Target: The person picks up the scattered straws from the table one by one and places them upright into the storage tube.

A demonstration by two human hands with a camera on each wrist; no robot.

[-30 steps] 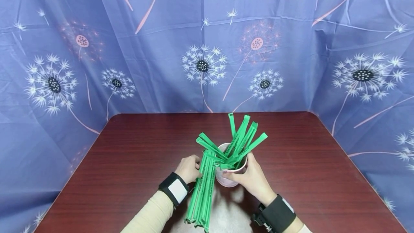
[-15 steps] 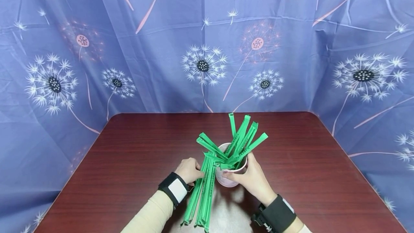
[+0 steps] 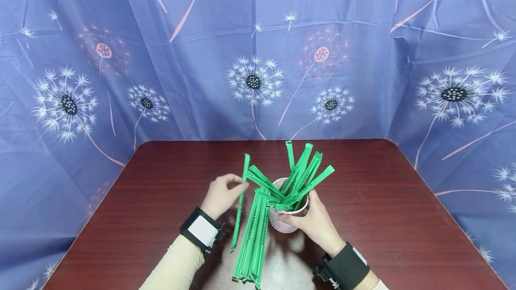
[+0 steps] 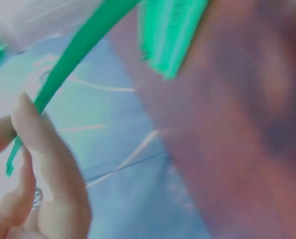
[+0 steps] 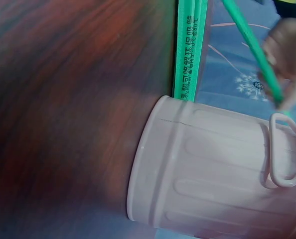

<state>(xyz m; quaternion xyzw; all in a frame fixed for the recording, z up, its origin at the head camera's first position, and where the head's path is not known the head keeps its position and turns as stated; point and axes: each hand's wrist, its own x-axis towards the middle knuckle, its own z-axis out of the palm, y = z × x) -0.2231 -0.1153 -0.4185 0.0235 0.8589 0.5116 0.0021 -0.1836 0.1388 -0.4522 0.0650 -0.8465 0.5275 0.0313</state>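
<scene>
My left hand (image 3: 221, 195) pinches a single green wrapped drinking straw (image 3: 238, 223) near its upper part, between thumb and fingertips. In the left wrist view that straw (image 4: 73, 59) runs diagonally past the thumb. Several more wrapped straws (image 3: 251, 236) lie side by side on the table, just right of the held one. A pale pink ribbed cup (image 5: 222, 164) with a small handle stands upright beside them. My right hand (image 3: 318, 220) grips this cup around its near right side. Several straws (image 3: 300, 173) fan out from its mouth; their lower ends are hidden inside.
The dark red wooden table (image 3: 181, 169) extends around both hands. Behind and beside it hangs a blue cloth (image 3: 201, 79) with dandelion prints. Both wrists wear black straps (image 3: 348, 266).
My left hand has drawn one straw off the pile and moved up and to the left with it. The right hand and the cup have stayed in place.
</scene>
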